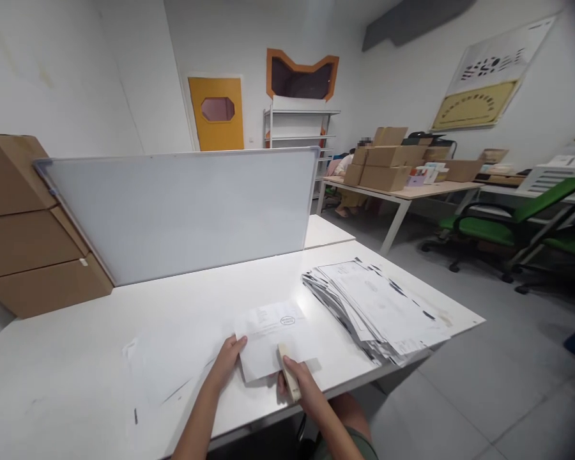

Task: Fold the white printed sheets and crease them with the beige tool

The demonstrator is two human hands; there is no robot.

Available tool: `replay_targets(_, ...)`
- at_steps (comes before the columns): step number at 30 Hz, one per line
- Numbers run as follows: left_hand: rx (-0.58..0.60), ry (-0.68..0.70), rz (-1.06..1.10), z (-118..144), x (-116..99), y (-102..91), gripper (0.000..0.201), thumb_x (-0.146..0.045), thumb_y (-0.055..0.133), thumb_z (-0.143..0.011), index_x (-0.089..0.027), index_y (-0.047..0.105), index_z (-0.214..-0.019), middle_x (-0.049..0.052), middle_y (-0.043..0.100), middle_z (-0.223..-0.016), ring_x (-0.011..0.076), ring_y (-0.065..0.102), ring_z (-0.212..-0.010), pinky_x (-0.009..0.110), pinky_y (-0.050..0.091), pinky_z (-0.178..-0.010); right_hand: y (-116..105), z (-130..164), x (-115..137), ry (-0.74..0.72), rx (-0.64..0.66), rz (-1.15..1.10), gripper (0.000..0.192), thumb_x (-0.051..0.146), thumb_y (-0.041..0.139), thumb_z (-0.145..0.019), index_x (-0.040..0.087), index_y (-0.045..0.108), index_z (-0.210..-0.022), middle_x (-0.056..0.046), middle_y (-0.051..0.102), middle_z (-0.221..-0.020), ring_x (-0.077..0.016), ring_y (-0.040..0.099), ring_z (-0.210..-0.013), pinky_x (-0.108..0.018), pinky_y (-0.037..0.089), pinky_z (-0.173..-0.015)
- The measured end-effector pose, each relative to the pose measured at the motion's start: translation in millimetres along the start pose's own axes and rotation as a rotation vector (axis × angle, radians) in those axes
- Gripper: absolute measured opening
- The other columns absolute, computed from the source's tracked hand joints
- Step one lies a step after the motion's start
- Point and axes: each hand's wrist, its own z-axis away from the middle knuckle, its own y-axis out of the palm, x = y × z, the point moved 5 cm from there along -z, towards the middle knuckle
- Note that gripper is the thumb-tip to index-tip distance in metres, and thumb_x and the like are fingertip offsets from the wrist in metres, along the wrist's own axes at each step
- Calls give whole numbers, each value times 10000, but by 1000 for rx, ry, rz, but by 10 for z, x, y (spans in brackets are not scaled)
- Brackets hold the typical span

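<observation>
My left hand pinches the left edge of a white printed sheet of paper, thumb on top. The sheet carries small text and an oval stamp-like mark, and it is tilted a little above the table. Wrapped in my right hand is a long cream-coloured stapler, its front end over the sheet's near edge on the right. Whether its jaws press on the paper I cannot tell. To the right of both hands lies a thick, uneven stack of printed papers.
A whiteboard stands along the back of the white table. Brown cardboard boxes are stacked at the left. Farther right are another table with boxes, green chairs and a seated person.
</observation>
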Motion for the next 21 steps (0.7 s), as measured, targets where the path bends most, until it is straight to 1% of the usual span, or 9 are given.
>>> replay_targets(3,-30,-10,43,14,8,11,476,-511,725,-705,-118,705,-973,120,740,-961,265,670,-902,330,475,-825,-22,2,-16,-28,0,0,512,619,569,-761,164,626,-532,-32,539,-434,-143,439,-440,-284,312,-502)
replay_targets(7,-22,-1,34,23,16,28,453,-496,726,-710,-107,716,-940,119,746,-903,257,677,-833,318,474,-787,-22,17,-6,-5,-1,-24,541,622,545,-786,153,647,-536,-48,561,-456,-156,471,-477,-287,345,-546)
replay_targets(10,-2,18,24,30,5,47,421,-474,719,-730,-106,721,-934,119,746,-905,254,674,-828,315,467,-787,-18,38,27,6,-10,-31,565,621,531,-806,157,631,-500,-47,553,-457,-157,480,-489,-283,358,-565)
replay_targets(15,16,30,6,38,0,51,420,-471,700,-752,-107,718,-961,125,742,-938,267,672,-847,326,466,-788,-22,49,20,27,-10,-48,567,648,549,-780,163,624,-497,-43,552,-457,-160,472,-481,-281,360,-553)
replay_targets(21,9,25,-18,41,7,35,426,-470,692,-761,-100,713,-970,121,744,-898,264,671,-824,318,466,-760,-40,46,-8,39,-31,-44,573,654,552,-770,150,639,-512,-44,548,-456,-154,468,-477,-275,354,-539)
